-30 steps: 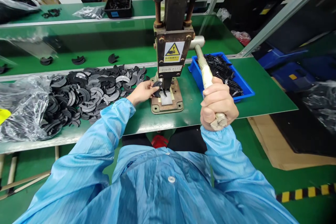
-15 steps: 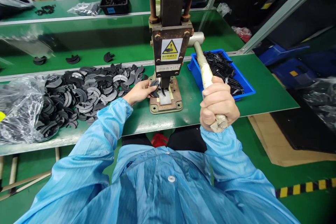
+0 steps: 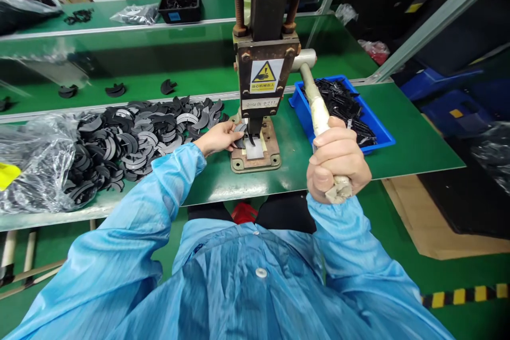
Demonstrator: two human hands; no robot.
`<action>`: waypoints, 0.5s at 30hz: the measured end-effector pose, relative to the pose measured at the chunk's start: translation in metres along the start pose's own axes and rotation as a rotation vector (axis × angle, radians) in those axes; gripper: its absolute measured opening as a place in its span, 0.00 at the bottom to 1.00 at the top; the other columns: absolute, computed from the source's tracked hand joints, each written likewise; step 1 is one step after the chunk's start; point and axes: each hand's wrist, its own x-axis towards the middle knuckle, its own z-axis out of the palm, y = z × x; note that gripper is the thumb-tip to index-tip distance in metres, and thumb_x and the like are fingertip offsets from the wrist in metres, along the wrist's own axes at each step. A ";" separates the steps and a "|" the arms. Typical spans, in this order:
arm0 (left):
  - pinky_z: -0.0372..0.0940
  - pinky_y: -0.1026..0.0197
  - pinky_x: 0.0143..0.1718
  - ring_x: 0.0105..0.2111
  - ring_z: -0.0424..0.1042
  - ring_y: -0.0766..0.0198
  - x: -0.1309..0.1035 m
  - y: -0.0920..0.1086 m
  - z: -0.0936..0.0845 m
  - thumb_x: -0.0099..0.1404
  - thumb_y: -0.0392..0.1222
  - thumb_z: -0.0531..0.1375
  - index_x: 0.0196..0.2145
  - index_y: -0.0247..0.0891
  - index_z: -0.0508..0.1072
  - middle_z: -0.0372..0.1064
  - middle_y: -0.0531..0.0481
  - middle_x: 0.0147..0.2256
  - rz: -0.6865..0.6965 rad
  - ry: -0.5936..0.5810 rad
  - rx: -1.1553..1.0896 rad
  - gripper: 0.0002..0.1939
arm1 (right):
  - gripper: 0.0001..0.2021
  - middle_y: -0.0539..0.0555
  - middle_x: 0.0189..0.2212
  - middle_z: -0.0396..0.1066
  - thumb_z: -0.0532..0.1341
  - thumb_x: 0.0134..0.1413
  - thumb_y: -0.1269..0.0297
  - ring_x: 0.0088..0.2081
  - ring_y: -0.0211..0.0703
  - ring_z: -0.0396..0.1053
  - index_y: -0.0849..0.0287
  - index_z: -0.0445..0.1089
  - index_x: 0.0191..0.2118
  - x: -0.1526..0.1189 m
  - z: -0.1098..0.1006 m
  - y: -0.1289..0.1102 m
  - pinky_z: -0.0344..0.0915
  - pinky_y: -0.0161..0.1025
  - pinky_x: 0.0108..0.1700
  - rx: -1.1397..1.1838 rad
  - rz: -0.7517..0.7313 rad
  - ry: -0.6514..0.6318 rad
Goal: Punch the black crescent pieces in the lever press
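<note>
My left hand point(image 3: 220, 138) pinches a dark crescent-shaped piece point(image 3: 239, 137) at the left side of the hand press point(image 3: 263, 77), low beside its ram. A thin black part point(image 3: 252, 141) stands at the foot of the ram, over a pale plate point(image 3: 255, 150) on the press base point(image 3: 272, 154). My right hand point(image 3: 338, 161) is wrapped round the tape-covered press lever point(image 3: 317, 109), near its lower end. Left of the press lies a big heap of dark crescent pieces point(image 3: 147, 135), partly in a clear plastic bag point(image 3: 35, 154).
A blue bin point(image 3: 382, 135) of black parts stands right of the press. Behind, three crescent pieces point(image 3: 115, 90) lie spaced in a row, with another at the far left. A black bin point(image 3: 180, 14) sits on the rear shelf. A metal post point(image 3: 438, 16) slants at the right.
The whole view has shifted slightly, so the scene sits a little further right. Both hands keep their holds, and the lever and crescent piece look about the same relative to the press.
</note>
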 end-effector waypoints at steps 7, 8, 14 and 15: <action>0.73 0.66 0.25 0.23 0.80 0.61 -0.002 0.014 -0.003 0.70 0.42 0.72 0.34 0.37 0.72 0.76 0.47 0.23 -0.237 -0.089 -0.107 0.13 | 0.17 0.45 0.22 0.66 0.66 0.64 0.54 0.38 0.42 0.76 0.52 0.64 0.26 0.000 0.005 0.004 0.74 0.63 0.63 0.015 -0.020 0.058; 0.74 0.65 0.25 0.23 0.80 0.60 -0.002 0.014 -0.003 0.70 0.43 0.72 0.35 0.37 0.73 0.76 0.46 0.23 -0.257 -0.101 -0.130 0.12 | 0.17 0.45 0.22 0.67 0.66 0.64 0.54 0.38 0.42 0.76 0.52 0.64 0.26 0.000 0.004 0.004 0.74 0.64 0.63 0.010 -0.015 0.050; 0.74 0.65 0.25 0.22 0.80 0.60 -0.005 0.007 0.002 0.66 0.44 0.75 0.36 0.37 0.73 0.76 0.48 0.23 -0.224 -0.078 -0.238 0.15 | 0.18 0.45 0.21 0.67 0.68 0.62 0.54 0.36 0.42 0.75 0.52 0.63 0.25 0.007 0.011 -0.002 0.75 0.63 0.62 0.020 -0.001 0.110; 0.74 0.66 0.25 0.22 0.80 0.61 -0.007 0.006 0.004 0.66 0.45 0.75 0.36 0.37 0.72 0.75 0.49 0.23 -0.206 -0.062 -0.256 0.16 | 0.18 0.44 0.22 0.66 0.68 0.62 0.52 0.35 0.42 0.75 0.52 0.64 0.26 0.014 0.012 -0.002 0.76 0.62 0.61 0.029 -0.017 0.125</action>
